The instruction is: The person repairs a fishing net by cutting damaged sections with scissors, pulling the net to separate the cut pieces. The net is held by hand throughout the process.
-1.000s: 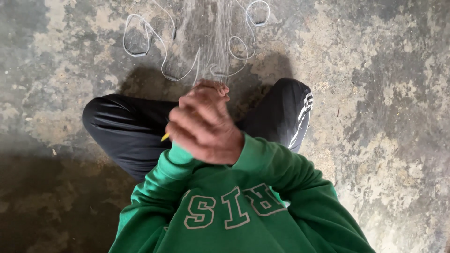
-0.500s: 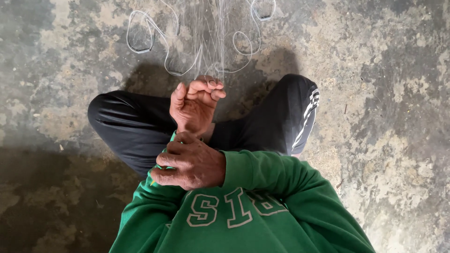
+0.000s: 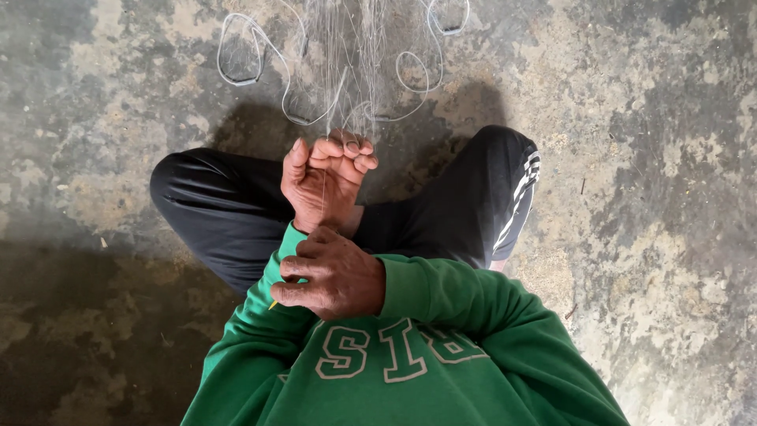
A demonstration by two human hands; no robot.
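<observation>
left hand (image 3: 325, 180) raised, fingers curled tight into a fist on the fine fishing net (image 3: 347, 71), strands gathered at the fingertips. right hand (image 3: 335, 274) just below it, closed around a small yellow tool (image 3: 274, 304); only the tip shows. net runs from the left fist up and away, its white cord loops lying on the worn concrete floor (image 3: 646, 181). below the hands: crossed legs in black trousers (image 3: 213, 205), green sweatshirt (image 3: 441, 347).
</observation>
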